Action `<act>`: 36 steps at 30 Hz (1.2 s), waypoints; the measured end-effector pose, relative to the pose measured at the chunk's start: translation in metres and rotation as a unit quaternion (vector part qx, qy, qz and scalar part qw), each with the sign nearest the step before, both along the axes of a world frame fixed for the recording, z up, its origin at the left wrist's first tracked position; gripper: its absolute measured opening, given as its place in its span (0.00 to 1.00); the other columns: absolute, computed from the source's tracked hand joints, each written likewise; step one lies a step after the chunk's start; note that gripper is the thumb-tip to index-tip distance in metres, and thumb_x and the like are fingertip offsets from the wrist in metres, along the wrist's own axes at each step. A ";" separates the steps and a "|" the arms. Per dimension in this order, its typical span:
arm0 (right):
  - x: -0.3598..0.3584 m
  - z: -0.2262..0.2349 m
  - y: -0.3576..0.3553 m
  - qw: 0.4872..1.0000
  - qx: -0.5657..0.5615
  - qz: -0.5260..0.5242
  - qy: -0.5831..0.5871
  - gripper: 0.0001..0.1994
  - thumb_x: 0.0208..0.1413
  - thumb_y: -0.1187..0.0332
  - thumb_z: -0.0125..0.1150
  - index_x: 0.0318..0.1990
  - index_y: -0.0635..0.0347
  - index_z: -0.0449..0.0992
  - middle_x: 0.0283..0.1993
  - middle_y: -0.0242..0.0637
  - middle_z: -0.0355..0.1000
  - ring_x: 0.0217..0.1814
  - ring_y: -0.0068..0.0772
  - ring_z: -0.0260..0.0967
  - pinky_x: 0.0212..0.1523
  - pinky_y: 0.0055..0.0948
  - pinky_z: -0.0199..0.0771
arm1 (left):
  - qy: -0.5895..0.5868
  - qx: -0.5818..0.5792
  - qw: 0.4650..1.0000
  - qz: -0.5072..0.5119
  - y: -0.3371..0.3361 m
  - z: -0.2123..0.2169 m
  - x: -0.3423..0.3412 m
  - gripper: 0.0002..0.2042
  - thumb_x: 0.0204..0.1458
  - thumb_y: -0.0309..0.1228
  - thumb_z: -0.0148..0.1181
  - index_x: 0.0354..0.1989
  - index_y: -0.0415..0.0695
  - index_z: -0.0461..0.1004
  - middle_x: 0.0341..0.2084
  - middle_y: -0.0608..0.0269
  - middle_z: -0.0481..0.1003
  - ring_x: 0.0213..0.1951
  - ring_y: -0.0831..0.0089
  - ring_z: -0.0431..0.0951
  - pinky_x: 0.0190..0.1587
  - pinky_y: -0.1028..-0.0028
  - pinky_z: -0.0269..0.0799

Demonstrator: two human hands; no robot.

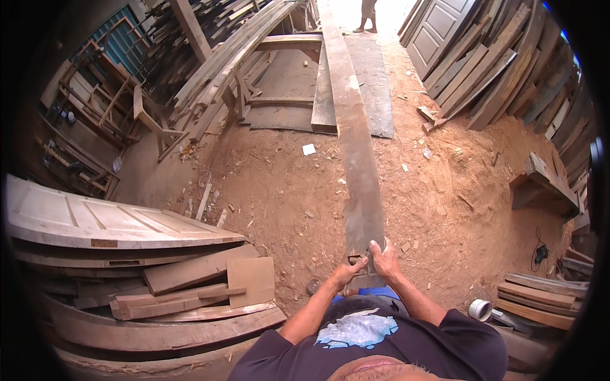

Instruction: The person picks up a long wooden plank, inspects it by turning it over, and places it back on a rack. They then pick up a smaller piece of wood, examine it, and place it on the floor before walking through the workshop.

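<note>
Both hands grip the near end of a long grey-brown wooden plank [357, 159], which stretches away from the person over the sawdust-covered floor [279, 197]. The left hand [348, 272] is closed on the left corner of the plank end, and the right hand [385, 260] is closed on its right edge, just beside the left. A small white paper scrap [309, 149] lies on the floor left of the plank. A white tape roll [480, 309] lies to the right, near stacked boards [540, 298].
</note>
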State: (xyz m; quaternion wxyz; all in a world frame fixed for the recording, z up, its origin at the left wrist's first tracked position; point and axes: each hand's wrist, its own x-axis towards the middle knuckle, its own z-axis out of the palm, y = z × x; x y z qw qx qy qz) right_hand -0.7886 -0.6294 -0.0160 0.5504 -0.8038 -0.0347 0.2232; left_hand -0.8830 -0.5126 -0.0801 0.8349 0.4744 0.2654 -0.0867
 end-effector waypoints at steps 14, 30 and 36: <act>0.018 -0.045 -0.023 0.994 0.094 0.059 -0.018 0.33 0.58 0.40 0.59 0.49 0.69 0.76 0.41 0.46 0.78 0.45 0.36 0.74 0.48 0.39 0.72 | 0.092 0.205 0.974 0.016 -0.019 -0.051 -0.006 0.24 0.56 0.47 0.58 0.44 0.33 0.77 0.37 0.54 0.80 0.40 0.67 0.78 0.47 0.69 0.71; 0.039 -0.113 -0.054 0.769 0.445 0.088 0.450 0.45 0.50 0.25 0.50 0.61 0.55 0.68 0.51 0.42 0.74 0.50 0.41 0.73 0.50 0.45 0.77 | 0.139 0.362 0.911 -0.139 -0.059 0.099 0.020 0.42 0.49 0.52 0.67 0.60 0.28 0.58 0.47 0.34 0.75 0.53 0.54 0.77 0.56 0.61 0.71; 0.037 -0.130 -0.057 0.811 0.420 0.067 0.401 0.44 0.50 0.25 0.50 0.61 0.55 0.69 0.50 0.43 0.75 0.47 0.39 0.75 0.46 0.43 0.79 | 0.124 0.120 0.985 -0.015 -0.076 0.071 0.003 0.39 0.51 0.52 0.66 0.60 0.34 0.60 0.48 0.49 0.74 0.54 0.64 0.73 0.57 0.70 0.67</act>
